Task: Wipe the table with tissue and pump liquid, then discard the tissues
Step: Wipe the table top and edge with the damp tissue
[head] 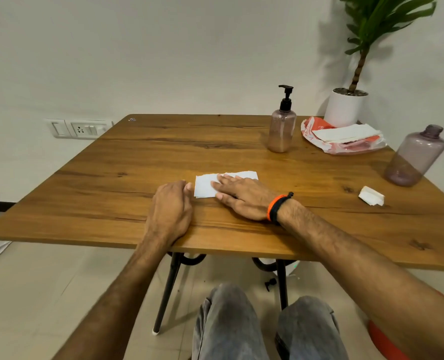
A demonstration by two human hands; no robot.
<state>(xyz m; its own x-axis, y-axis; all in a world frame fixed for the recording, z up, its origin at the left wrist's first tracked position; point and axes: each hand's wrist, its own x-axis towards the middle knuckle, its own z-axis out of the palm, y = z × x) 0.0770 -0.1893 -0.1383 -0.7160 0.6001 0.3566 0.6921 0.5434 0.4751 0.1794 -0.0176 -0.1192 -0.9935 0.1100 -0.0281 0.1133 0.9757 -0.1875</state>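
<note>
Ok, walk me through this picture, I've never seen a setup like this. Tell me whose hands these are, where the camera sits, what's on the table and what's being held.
There is no machine here: a person wears one wide-angle camera on the head, looking forward and down, so both arms reach in from the bottom. The right hand, with an orange and black wristband, lies flat with straight fingers on a white tissue spread on the wooden table. The left hand rests beside the tissue's edge, fingers curled; whether it pinches the tissue cannot be told. Farther back stand a pump bottle, a tissue pack in orange and white wrapping, and a capless purple bottle. A folded used tissue lies near the right edge. A potted plant stands behind the table.
</note>
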